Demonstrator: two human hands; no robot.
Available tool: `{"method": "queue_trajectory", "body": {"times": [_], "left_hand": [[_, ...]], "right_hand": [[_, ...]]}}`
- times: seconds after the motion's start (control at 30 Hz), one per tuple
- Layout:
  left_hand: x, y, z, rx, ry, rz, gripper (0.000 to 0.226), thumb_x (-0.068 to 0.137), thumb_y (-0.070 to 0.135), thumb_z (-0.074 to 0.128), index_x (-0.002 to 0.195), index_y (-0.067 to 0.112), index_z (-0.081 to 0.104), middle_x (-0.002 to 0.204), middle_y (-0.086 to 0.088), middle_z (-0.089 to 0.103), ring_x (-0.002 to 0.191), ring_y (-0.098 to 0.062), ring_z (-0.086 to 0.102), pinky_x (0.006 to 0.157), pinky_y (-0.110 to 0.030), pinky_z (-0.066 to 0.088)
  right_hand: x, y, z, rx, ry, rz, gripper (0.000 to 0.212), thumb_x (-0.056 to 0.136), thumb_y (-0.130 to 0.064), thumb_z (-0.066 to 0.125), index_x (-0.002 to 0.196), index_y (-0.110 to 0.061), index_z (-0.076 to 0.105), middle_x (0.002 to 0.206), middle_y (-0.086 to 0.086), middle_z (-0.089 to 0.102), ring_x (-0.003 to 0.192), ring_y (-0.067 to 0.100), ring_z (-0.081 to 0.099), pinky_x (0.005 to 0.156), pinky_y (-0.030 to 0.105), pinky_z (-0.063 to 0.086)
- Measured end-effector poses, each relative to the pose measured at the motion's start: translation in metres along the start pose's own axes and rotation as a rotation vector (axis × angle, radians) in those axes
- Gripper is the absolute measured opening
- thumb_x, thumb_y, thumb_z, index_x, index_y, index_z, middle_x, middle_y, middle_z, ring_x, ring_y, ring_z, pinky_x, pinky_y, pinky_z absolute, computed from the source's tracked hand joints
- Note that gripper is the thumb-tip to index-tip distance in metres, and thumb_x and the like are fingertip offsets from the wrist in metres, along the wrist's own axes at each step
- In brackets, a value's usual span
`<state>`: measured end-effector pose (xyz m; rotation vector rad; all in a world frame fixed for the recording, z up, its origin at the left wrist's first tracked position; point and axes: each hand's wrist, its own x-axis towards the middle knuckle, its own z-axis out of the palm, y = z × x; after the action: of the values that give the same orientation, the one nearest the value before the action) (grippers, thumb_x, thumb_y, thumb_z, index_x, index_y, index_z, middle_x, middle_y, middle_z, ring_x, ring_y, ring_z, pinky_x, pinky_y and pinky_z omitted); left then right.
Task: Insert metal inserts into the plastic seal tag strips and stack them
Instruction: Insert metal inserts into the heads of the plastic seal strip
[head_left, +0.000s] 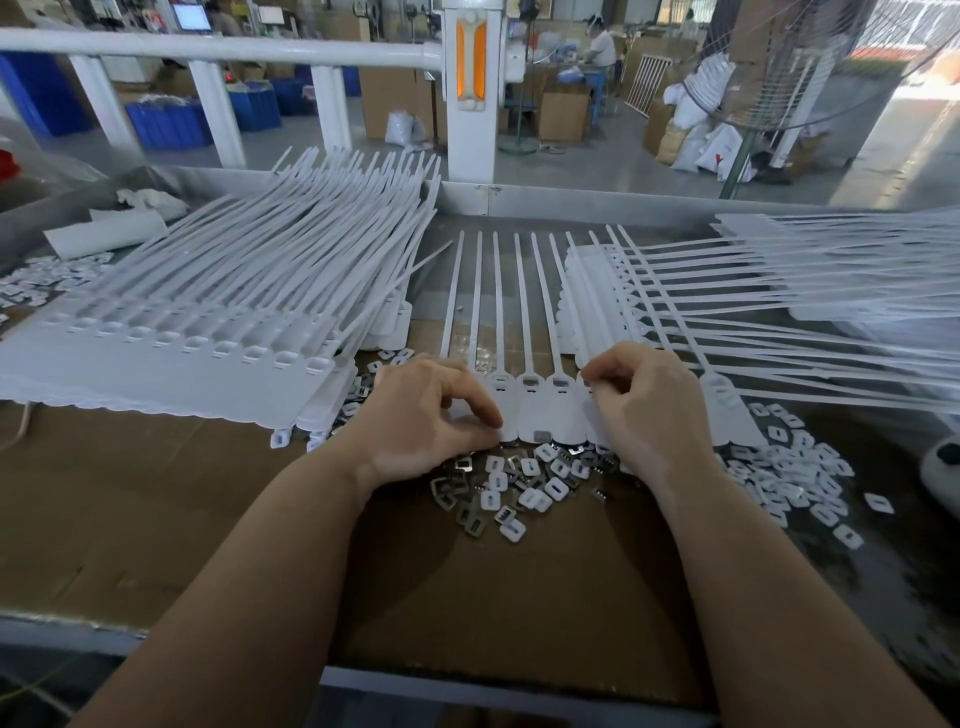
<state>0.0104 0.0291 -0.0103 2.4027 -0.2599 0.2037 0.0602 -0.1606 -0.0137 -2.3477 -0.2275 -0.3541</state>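
Pinching tag strip (545, 410), both hands (426, 415) (649, 410); no legible writing.

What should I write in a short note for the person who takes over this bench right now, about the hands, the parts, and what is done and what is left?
Left hand: fingers curled, pressing on the left end of the strip in work; whether it holds an insert cannot be seen.
Right hand: pinching at the strip's head slots on its right side.
The strip lies flat in the middle, tails pointing away. Some visible slots look filled; the hands hide the rest.
Loose metal inserts and white caps lie just in front of the strip.
One stack of strips sits at left, another at right; which one is finished cannot be told.
Left: fill the remaining slots, then stack the strip.
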Motion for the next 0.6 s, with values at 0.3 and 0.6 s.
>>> {"method": "queue_trajectory", "body": {"times": [0.3, 0.6], "left_hand": [[-0.0004, 0.0025, -0.0040, -0.109, -0.060, 0.023, 0.013, 0.071, 0.023, 0.078, 0.070, 0.034, 0.072, 0.079, 0.018, 0.063, 0.085, 0.001, 0.054, 0.071, -0.008, 0.039], [-0.0008, 0.0043, -0.0036, -0.078, -0.154, 0.054, 0.019, 0.071, 0.019, 0.077, 0.072, 0.037, 0.070, 0.082, 0.018, 0.061, 0.089, 0.002, 0.053, 0.086, -0.023, 0.039]], "right_hand": [[0.0008, 0.0006, -0.0003, -0.010, 0.001, -0.005, 0.020, 0.086, -0.005, 0.054, 0.090, -0.018, 0.069, 0.092, -0.002, 0.067, 0.087, 0.014, 0.060, 0.079, 0.026, 0.047], [0.0017, 0.0006, -0.0006, -0.014, -0.006, 0.002, 0.020, 0.086, -0.005, 0.054, 0.091, -0.018, 0.069, 0.093, -0.001, 0.066, 0.087, 0.014, 0.059, 0.082, 0.028, 0.048]]}}
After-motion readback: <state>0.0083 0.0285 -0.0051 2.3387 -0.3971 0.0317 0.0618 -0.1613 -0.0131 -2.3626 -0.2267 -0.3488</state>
